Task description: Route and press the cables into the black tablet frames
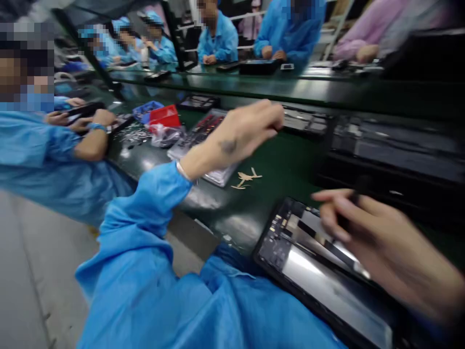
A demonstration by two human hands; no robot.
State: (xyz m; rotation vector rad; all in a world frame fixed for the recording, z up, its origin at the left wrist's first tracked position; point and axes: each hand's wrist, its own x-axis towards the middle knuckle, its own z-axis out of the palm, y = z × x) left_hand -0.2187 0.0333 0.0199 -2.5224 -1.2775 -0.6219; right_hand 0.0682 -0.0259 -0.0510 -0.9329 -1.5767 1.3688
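Note:
My left hand [247,128] is raised over the bench with its fingers closed together. What its fingertips hold, if anything, is hidden. My right hand [381,247] is closed around a dark, slim tool [358,191], blurred by motion, whose exact kind I cannot make out. Below that hand lies an opened tablet [308,276] in a black frame, with its circuit board and silver inner parts exposed. It rests at the bench's near edge, close to my lap. Several strips of tan tape [247,178] lie on the green bench top [286,167] between my hands.
Beyond my left arm are a clear plastic tray [218,177], a red bin [164,116] and a blue bin [147,110]. Black trays of device parts [395,140] stand at the right. A raised shelf [254,89] crosses behind. A co-worker [32,145] sits at left; others sit opposite.

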